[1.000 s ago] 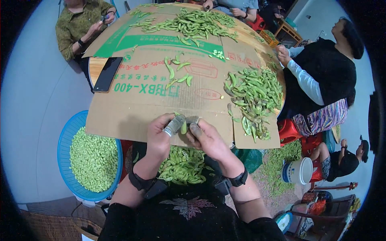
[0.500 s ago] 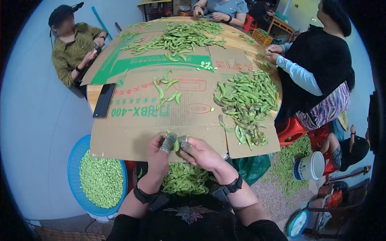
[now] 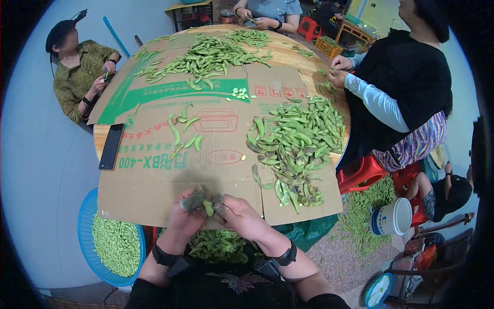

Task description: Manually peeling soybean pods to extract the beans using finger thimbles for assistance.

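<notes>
While both hands met over the near edge of the cardboard (image 3: 139, 188), one green pod (image 3: 208, 207) stood out between their fingertips. It lay at about 2 o'clock from the middle of the left hand (image 3: 184, 219), whose fingers, wrapped in something grey, pinched it closely. From the right hand (image 3: 237, 216) it was between 9 and 10 o'clock; that hand was narrowed, thumb and finger beside the pod, though I could not tell whether they gripped it or only brushed it.

Good work here probably called for a steady left pinch, the right thumb pressing along the seam rather than across it, and light pressure so nothing inside got bruised. Keeping the wrists low likely helped too.

Right below, at 6 o'clock from the pod, a heap of pods (image 3: 218, 246) lay near the lap. At 8 o'clock stood a blue basket (image 3: 85, 234) of pale green beans (image 3: 116, 244). On the surface (image 3: 288, 67), a phone (image 3: 111, 147) lay toward 10 o'clock, a nearer pile of pods (image 3: 298, 139) toward 2, and a farther pile (image 3: 206, 56) at 12.
</notes>
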Available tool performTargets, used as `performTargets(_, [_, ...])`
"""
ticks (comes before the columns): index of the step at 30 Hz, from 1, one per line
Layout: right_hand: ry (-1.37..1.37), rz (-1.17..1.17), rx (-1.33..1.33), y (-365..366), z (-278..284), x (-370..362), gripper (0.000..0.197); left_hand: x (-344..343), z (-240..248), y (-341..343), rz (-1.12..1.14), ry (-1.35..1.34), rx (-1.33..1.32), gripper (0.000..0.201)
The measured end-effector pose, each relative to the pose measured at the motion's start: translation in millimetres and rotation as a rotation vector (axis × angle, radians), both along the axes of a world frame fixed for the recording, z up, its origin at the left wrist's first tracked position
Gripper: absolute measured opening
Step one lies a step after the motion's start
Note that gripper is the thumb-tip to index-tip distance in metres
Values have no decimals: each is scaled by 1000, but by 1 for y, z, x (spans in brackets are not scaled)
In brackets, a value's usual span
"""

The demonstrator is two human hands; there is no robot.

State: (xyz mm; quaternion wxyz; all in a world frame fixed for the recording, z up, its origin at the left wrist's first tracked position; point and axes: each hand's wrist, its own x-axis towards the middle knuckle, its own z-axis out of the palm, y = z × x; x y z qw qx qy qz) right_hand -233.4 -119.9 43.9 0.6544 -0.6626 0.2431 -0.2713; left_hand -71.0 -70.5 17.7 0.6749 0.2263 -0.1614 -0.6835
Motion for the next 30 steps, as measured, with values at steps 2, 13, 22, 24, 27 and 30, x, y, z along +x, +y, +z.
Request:
performTargets(2, [15, 4, 54, -5, 4, 0, 18, -4, 4, -4, 12, 1, 39, 15])
performTargets(13, [299, -237, -464, -8, -1, -1, 11, -21, 14, 5, 127, -658, 102, 13])
performTargets(22, [349, -454, -553, -10, 0, 25, 15, 2, 23, 0, -53, 46, 181, 32])
performTargets(24, [351, -431, -543, -1, 3, 39, 18, 9, 23, 5, -33, 56, 135, 33])
performTargets(27, [356, -418, -599, 12, 0, 52, 18, 18, 5, 13, 4, -37, -3, 38])
performTargets(30, [105, -439, -288, 12, -10, 55, 11, 26, 0, 21, 20, -189, -102, 46])
